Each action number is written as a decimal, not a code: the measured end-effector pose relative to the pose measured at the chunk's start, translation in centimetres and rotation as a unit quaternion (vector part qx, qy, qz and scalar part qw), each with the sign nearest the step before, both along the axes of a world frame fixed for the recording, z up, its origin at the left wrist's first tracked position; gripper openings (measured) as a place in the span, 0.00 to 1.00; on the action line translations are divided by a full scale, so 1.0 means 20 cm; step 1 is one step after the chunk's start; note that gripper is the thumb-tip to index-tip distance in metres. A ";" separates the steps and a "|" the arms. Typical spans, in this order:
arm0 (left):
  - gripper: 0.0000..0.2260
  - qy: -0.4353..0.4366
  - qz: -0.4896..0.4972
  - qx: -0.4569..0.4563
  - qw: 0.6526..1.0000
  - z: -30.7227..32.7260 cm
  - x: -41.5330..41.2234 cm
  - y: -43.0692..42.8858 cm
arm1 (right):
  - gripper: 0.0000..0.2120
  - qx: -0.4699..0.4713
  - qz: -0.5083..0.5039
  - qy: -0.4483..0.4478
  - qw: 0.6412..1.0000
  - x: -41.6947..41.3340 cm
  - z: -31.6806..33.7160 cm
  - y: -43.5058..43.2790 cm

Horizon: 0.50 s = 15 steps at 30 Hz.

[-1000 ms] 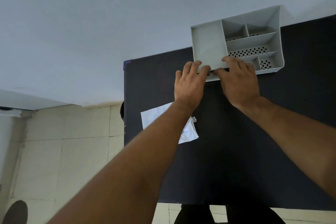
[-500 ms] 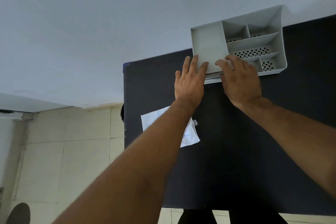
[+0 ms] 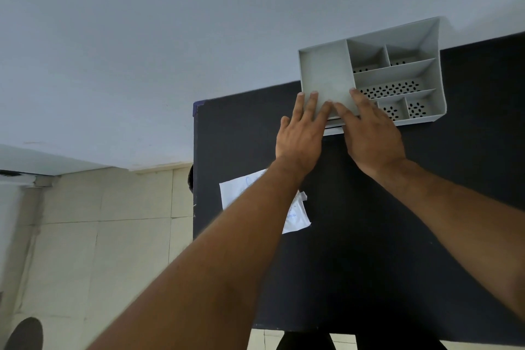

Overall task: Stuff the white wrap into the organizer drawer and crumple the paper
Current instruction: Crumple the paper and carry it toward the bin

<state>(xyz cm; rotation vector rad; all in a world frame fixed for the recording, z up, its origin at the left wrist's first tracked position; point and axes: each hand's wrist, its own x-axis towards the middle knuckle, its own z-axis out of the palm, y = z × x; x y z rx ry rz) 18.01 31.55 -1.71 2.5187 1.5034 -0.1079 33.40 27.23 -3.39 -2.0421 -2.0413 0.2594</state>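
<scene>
A grey plastic organizer [image 3: 397, 71] with several compartments stands at the far edge of the black table [image 3: 369, 250]. Its drawer [image 3: 333, 128] shows as a thin white strip at the front bottom, nearly pushed in. My left hand [image 3: 301, 133] lies flat against the organizer's front left, fingers spread. My right hand [image 3: 369, 133] rests beside it, fingers flat over the front edge and the drawer. A white sheet of paper [image 3: 295, 216] with blue writing lies on the table under my left forearm, partly hidden. The white wrap is not visible.
The table's left edge [image 3: 194, 179] drops to a tiled floor [image 3: 113, 236]. A pale wall stands behind the organizer. A dark round object [image 3: 25, 335] sits at the bottom left on the floor.
Both hands slid forward and up onto the organizer's front, fingers flattening. The drawer strip looks narrower than a second ago. The paper has not moved.
</scene>
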 end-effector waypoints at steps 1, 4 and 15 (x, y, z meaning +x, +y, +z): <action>0.30 -0.027 0.008 0.004 1.000 0.00 -0.01 -0.02 | 0.30 0.001 0.001 -0.005 1.000 -0.01 0.01 -0.02; 0.27 -0.083 0.037 -0.013 0.996 -0.01 -0.02 -0.14 | 0.31 0.010 0.004 -0.016 1.000 -0.05 0.01 -0.11; 0.32 -0.017 0.258 -0.093 0.961 -0.05 -0.42 -0.57 | 0.34 -0.178 0.106 0.086 0.975 -0.39 0.08 -0.46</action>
